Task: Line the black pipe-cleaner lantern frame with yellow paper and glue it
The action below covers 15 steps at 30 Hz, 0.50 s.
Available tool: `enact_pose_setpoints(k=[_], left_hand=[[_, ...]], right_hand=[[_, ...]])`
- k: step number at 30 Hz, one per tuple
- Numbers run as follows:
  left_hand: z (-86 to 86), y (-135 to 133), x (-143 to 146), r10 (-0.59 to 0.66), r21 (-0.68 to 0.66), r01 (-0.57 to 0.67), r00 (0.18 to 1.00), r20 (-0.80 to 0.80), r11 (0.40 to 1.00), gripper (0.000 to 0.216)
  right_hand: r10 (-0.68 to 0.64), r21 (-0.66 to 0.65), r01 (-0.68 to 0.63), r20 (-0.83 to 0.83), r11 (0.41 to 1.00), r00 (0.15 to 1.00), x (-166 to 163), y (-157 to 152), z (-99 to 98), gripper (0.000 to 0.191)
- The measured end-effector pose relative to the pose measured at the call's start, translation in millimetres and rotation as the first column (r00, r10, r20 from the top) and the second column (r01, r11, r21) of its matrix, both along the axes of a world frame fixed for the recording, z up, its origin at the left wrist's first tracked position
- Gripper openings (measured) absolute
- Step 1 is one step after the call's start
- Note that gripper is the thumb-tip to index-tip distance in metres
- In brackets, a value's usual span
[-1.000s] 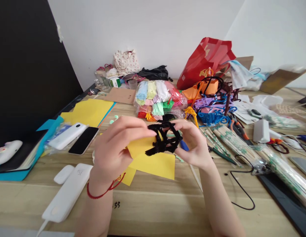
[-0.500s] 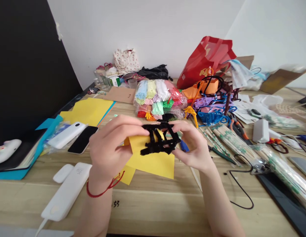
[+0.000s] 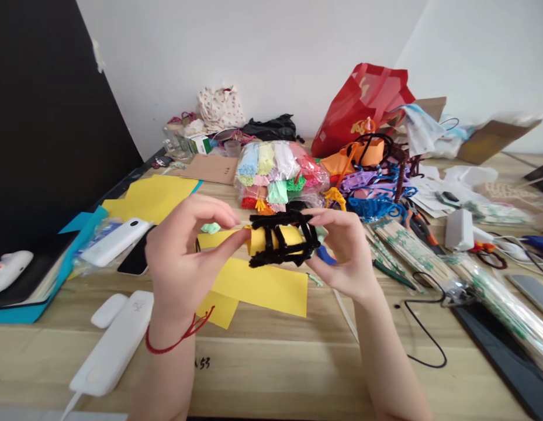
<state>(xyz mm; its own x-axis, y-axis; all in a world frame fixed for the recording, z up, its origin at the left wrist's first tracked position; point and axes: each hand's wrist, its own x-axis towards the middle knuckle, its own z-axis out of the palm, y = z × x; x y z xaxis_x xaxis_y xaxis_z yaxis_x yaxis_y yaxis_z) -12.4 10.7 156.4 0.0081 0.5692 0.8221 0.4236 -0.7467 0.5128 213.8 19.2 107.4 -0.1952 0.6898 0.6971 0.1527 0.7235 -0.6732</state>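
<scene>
My right hand [image 3: 345, 254] holds a small cage-like frame of fuzzy black pipe cleaners [image 3: 275, 220] by its right end, fingertips closed on it. A piece of yellow paper [image 3: 256, 240] curls into a tube inside the frame, and part of it sticks out on the left. My left hand [image 3: 183, 248] pinches that outer end between thumb and forefinger. Beneath both hands, flat yellow paper pieces [image 3: 271, 289] lie on the wooden table [image 3: 271, 362].
Behind the hands sits a clear bag of colored pipe cleaners [image 3: 277, 169]. A red bag [image 3: 363, 105] stands at back right, near pliers [image 3: 420, 225] and packs of sticks [image 3: 411, 251]. A white power bank [image 3: 113, 345] and a phone [image 3: 137, 251] lie at left.
The yellow paper has gone from an open, bent sheet beside the frame to a tube inside it. My left hand has moved slightly left and shifted to a fingertip pinch.
</scene>
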Motion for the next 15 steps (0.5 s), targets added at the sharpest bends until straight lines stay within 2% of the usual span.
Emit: enact_pose_setpoints(k=[3,6,7,11,15], left_hand=[[4.7,-2.6,-3.8,0.03,0.022,-0.029,0.998,-0.051,0.999,0.012],[5.3,-5.1,-5.7,-0.047,-0.058,0.042,0.994,-0.101,0.997,0.003],[4.2,-5.4,-5.6,-0.074,-0.1,0.063,0.992,-0.107,0.993,0.005],[-4.2,-4.6,-2.5,-0.127,-0.256,0.107,0.99,-0.062,0.961,0.038],[-6.7,-4.9,1.1,-0.217,-0.38,0.207,0.976,0.016,0.902,0.045]], right_hand=[[-0.005,0.012,0.005,-0.009,1.0,1.0,-0.1,0.8,1.2,0.054],[-0.032,0.055,0.032,-0.012,0.998,0.999,-1.6,2.2,2.5,0.054],[-0.044,0.074,0.045,-0.009,0.996,0.999,-2.1,2.5,3.0,0.054],[-0.09,0.162,0.078,0.066,0.984,0.994,-3.7,2.4,5.4,0.054],[-0.154,0.226,0.133,0.077,0.965,0.985,-3.6,2.1,6.5,0.055]])
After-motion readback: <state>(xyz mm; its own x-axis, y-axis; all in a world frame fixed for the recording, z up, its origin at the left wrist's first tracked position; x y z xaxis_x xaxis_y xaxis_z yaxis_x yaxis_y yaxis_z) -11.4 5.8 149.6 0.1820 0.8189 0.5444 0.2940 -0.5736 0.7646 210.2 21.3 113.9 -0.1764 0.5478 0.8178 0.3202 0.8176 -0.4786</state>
